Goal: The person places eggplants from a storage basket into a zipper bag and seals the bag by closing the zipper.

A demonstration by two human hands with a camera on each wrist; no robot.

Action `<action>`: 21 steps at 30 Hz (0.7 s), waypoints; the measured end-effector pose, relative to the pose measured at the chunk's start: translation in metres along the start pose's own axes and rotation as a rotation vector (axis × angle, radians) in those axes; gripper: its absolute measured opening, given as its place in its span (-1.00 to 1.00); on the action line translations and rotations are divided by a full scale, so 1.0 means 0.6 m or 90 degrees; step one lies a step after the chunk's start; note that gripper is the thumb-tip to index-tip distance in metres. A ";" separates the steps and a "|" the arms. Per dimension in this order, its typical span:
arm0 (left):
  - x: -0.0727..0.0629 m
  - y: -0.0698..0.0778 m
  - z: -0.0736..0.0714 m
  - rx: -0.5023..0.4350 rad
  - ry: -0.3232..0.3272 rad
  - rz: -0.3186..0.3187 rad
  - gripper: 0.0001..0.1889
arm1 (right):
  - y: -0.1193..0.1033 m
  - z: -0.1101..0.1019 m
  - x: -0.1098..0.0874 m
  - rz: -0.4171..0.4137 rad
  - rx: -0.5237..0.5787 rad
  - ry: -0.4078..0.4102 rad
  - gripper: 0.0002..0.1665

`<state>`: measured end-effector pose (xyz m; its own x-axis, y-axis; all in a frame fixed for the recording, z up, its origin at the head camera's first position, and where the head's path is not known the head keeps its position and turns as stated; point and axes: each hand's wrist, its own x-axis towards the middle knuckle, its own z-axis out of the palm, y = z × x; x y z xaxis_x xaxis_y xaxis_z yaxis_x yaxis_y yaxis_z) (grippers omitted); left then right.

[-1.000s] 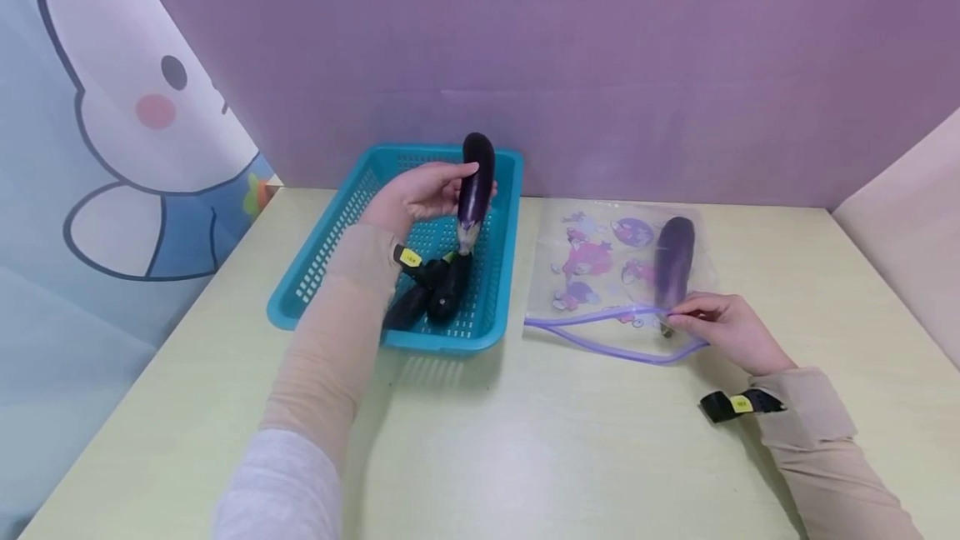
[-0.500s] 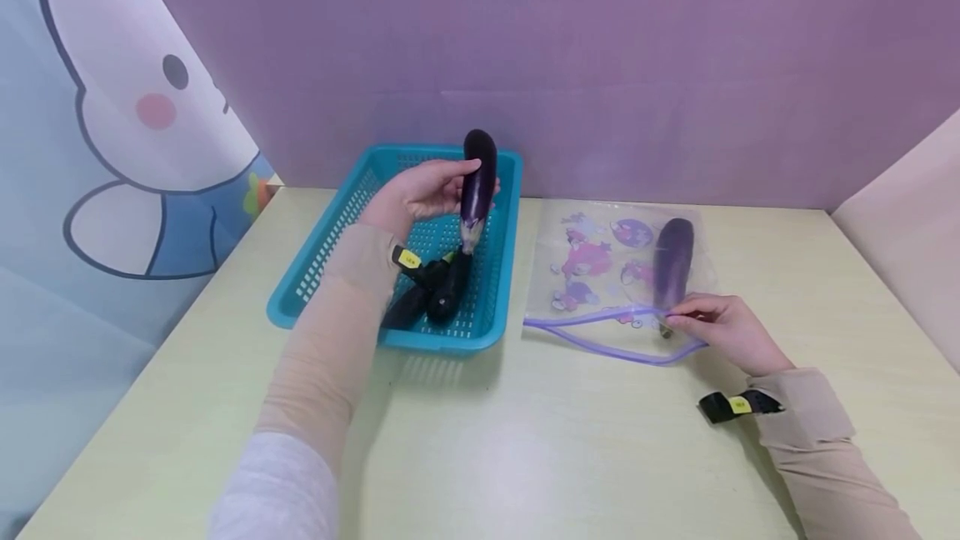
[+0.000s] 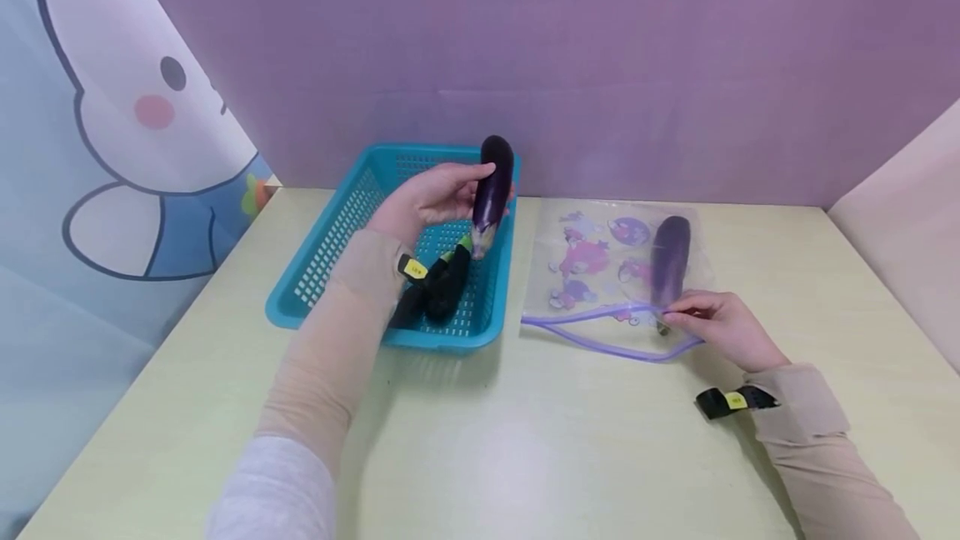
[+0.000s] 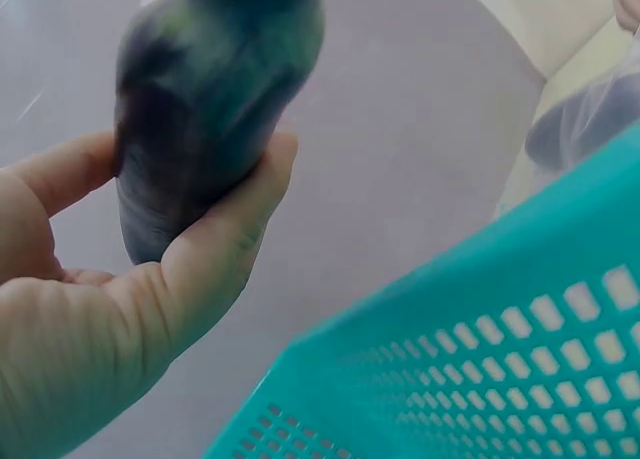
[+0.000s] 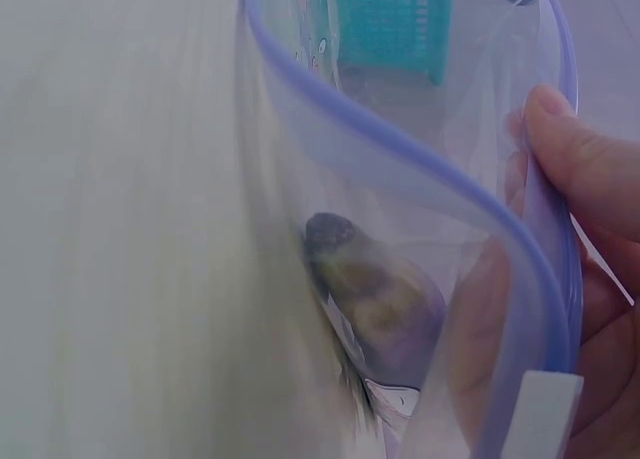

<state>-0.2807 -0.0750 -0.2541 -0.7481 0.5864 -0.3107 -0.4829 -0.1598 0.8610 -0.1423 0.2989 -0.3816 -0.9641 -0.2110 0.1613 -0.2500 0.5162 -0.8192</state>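
Observation:
An eggplant (image 3: 492, 194) is gripped between the thumb and fingers of my left hand (image 3: 442, 192), stem end down, above the right side of the teal basket (image 3: 279, 307). More dark eggplants (image 3: 448, 286) lie inside the basket, partly hidden by my wrist. My right hand (image 3: 723, 325) pinches the upper purple zip edge of a clear printed zip bag (image 3: 547, 273), whose mouth gapes toward me. Inside the bag, along its right side, lies another eggplant (image 3: 670, 261); its stem end (image 5: 370, 289) shows through the mouth in the right wrist view.
The basket's perforated wall (image 4: 480, 349) rises beside my left hand in the left wrist view. Basket and bag stand side by side on a pale table (image 3: 525, 448). A purple backdrop (image 3: 562, 65) closes off the back.
My left hand has moved right with the eggplant, toward the basket's right rim, and the stems of the eggplants below now show more. My right hand stays at the bag's edge.

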 end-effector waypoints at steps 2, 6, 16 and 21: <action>-0.001 -0.002 0.006 0.012 -0.008 0.001 -0.47 | -0.001 0.001 0.001 -0.002 0.001 -0.001 -0.75; -0.002 -0.007 0.018 0.026 -0.030 -0.004 -0.49 | -0.003 0.003 0.003 -0.002 0.004 -0.002 -0.75; 0.001 -0.015 0.042 0.010 -0.046 -0.017 -0.51 | -0.003 0.007 0.010 -0.004 0.008 -0.003 -0.80; 0.002 -0.022 0.050 0.015 -0.046 -0.022 -0.52 | -0.003 0.008 0.010 0.000 0.012 -0.005 -0.79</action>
<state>-0.2615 -0.0482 -0.2536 -0.6957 0.6471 -0.3118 -0.4969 -0.1201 0.8595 -0.1474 0.2929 -0.3818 -0.9634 -0.2173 0.1570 -0.2481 0.5005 -0.8294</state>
